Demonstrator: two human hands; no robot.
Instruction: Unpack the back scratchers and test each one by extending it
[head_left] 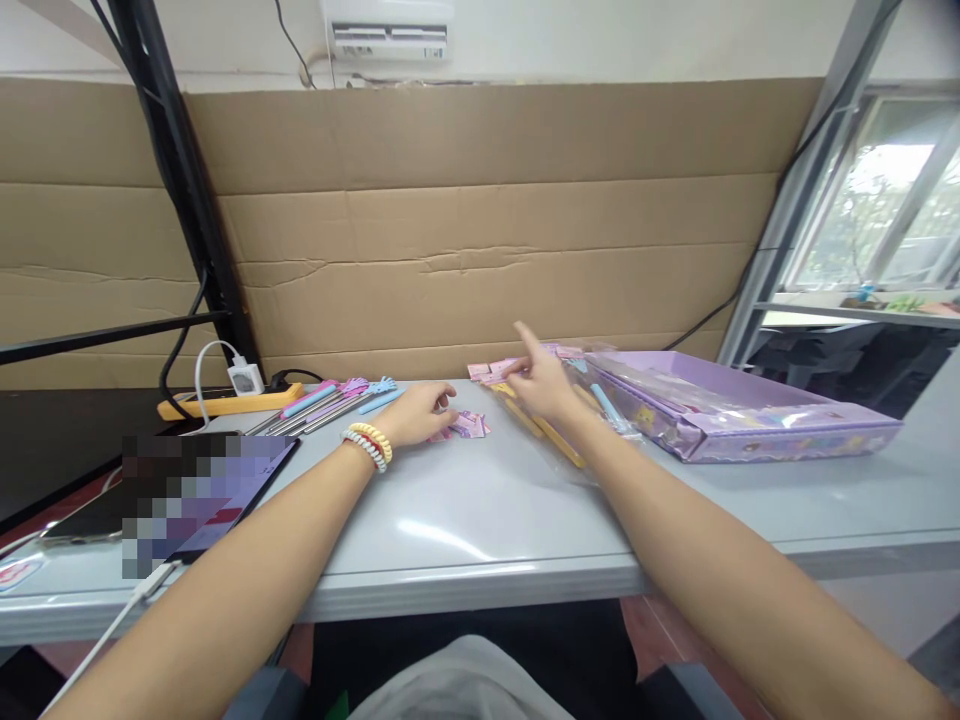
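My left hand (421, 410) rests on the grey table (480, 520), fingers curled over small pink-and-purple packets (469, 425). My right hand (541, 382) reaches toward the far edge, index finger raised and thumb pinching a small pink packet (495, 372). Under that hand lies a clear bag with yellow pencils (551, 435) and a light blue pen (604, 405). My left wrist wears yellow and white coil bands (367, 445).
A purple flat box (750, 420) lies at the right. A bundle of pink, purple and blue pens (337, 400), a yellow power strip (232, 403) with a white charger, and a tablet (195, 490) lie at the left. Cardboard (480, 230) lines the back wall.
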